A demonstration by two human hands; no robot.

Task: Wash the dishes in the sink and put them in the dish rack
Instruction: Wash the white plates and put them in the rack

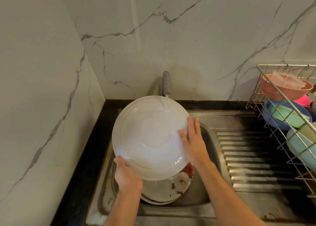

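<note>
Plate [150,136]: tilted under the tap [166,83], above the sink [201,198].
Left hand [127,176]: grip clamped on near rim.
Right hand [192,140]: fingers flat on right edge.
Risk: wet plate could slip onto dirty plates [164,189].

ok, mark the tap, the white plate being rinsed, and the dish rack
tap [166,83]: head view, on the grey spout.
white plate [150,136]: head view, on its wet underside, centre.
dish rack [280,82]: head view, on a front rim wire.
</note>
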